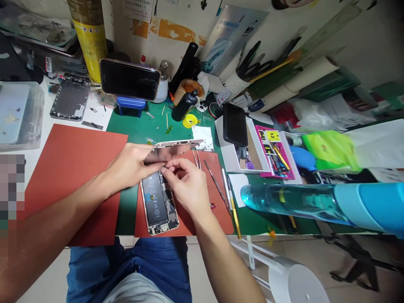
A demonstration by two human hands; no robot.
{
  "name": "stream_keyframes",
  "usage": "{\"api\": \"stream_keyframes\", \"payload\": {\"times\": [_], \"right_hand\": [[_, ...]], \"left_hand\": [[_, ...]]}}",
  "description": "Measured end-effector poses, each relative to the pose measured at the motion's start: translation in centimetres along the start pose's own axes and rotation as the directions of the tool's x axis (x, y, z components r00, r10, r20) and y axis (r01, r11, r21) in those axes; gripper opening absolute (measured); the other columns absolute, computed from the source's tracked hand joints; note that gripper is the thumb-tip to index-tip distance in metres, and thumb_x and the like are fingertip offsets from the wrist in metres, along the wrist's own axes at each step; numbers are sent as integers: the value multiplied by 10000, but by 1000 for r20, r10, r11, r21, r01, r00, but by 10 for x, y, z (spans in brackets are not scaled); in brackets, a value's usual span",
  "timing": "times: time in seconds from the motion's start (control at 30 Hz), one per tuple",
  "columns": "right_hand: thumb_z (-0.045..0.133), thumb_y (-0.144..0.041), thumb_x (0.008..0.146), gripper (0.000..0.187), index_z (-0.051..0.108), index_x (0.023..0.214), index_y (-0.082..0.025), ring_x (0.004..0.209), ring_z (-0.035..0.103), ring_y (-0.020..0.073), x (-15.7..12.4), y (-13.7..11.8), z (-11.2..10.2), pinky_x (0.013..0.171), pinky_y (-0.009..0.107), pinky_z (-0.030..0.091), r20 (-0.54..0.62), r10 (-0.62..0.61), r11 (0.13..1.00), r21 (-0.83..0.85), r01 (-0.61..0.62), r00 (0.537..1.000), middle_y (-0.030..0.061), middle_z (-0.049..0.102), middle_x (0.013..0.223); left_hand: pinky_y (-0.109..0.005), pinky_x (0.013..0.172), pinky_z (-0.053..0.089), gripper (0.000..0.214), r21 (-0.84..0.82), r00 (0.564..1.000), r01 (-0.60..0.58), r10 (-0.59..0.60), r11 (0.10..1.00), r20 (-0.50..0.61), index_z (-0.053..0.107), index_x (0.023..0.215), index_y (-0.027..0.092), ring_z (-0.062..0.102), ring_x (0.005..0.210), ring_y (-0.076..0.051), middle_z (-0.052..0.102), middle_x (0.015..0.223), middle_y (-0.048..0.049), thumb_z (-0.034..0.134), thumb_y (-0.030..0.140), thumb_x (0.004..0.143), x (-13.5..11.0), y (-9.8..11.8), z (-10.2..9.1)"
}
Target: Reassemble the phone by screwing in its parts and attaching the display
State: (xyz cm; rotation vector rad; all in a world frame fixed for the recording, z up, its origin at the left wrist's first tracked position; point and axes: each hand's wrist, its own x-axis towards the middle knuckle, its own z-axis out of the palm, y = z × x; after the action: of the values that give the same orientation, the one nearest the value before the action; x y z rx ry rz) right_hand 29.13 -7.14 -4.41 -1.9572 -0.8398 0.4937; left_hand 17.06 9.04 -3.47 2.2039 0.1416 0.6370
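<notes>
An opened phone body lies on a red mat near the table's front edge, its battery and inner parts showing. Its screen panel is lifted, hinged up at the far end of the body. My left hand grips the raised panel by its left edge. My right hand is pinched closed at the top of the phone body, just under the panel; what its fingertips hold is too small to make out.
Tweezers and thin metal tools lie right of the phone. A second red mat is at left. Behind stand a phone on a blue stand, a bare phone frame, a black bottle and a parts tray. A blue lamp juts in from the right.
</notes>
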Motion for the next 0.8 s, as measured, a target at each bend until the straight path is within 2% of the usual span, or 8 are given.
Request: {"api": "stream_keyframes", "payload": {"times": [0.17,0.3,0.43,0.63,0.8], "right_hand": [[742,-381,891,147,734,888,-234,712,631,182,-1,0,1,670,309,472,8,18,1000,25,-18,1000,25,724,853],[752,-373,886,141,732,881,-234,709,633,183,0,-1,1,679,313,475,15,20,999,35,-20,1000,19,719,835],[733,-372,898,144,722,861,-233,711,640,186,1,-5,-2,688,316,484,58,18,1000,9,-18,998,23,729,826],[703,-363,914,153,698,830,-235,748,654,193,3,-10,-7,678,307,475,117,15,999,-46,-10,993,34,743,859],[726,-414,896,186,738,859,-232,716,642,190,2,-7,-6,654,305,474,109,62,998,23,-64,992,40,744,856]], "left_hand": [[-257,632,407,170,-5,997,63,-63,998,39,854,838,177,622,672,-135,724,710,12,752,213,969,1,1,-1],[-268,611,369,183,-9,997,56,-55,998,50,852,841,176,562,643,-124,705,713,15,738,221,977,1,1,-3],[-275,615,366,217,-9,997,44,-44,999,57,843,826,180,561,642,-127,695,701,15,717,239,992,1,1,-3],[-273,663,415,191,-19,997,54,-52,998,62,856,905,187,641,722,-150,762,801,-5,709,259,1003,1,0,-2],[-272,624,369,231,-12,998,42,-41,999,57,802,779,168,568,656,-125,672,700,20,725,232,988,1,0,-3]]}}
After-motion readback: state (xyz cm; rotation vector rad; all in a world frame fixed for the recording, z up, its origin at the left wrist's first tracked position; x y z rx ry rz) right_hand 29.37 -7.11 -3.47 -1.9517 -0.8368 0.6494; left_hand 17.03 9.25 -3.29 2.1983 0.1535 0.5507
